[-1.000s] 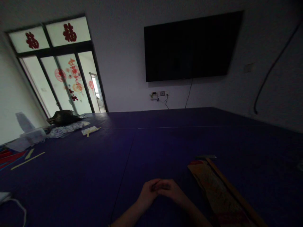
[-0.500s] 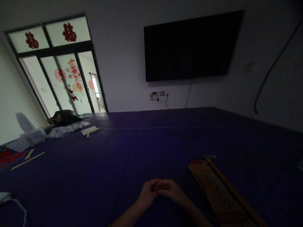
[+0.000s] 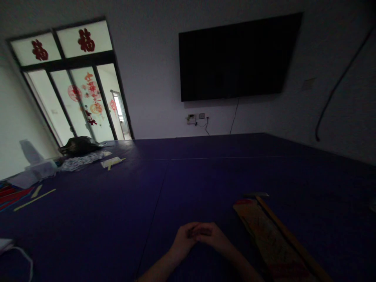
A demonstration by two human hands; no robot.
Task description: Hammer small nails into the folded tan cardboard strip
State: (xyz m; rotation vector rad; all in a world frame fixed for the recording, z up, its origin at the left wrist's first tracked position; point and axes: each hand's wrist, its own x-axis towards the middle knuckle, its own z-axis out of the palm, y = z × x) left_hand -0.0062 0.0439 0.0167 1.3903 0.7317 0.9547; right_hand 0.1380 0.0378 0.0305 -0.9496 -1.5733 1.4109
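Note:
Both hands rest together at the near middle of the purple table (image 3: pixel 194 184). My left hand (image 3: pixel 184 235) is closed, its fingers folded in against those of my right hand (image 3: pixel 212 235), which is closed too. No object shows between them, and some fingertips are in shadow. To the right of my right hand lies a long patterned orange-brown packet (image 3: pixel 261 227) with red ends. Along its right side runs a T-shaped tool with a wooden handle (image 3: pixel 289 235) and a thin metal head (image 3: pixel 257 194).
Left on the table are a dark bag (image 3: pixel 80 145), a patterned cloth or sheet (image 3: pixel 84 160), a clear plastic box (image 3: pixel 41 170), red strips (image 3: pixel 13 194) and yellow strips (image 3: pixel 35 199). A white cord (image 3: pixel 26 256) lies near left. A television (image 3: pixel 237 58) hangs on the far wall.

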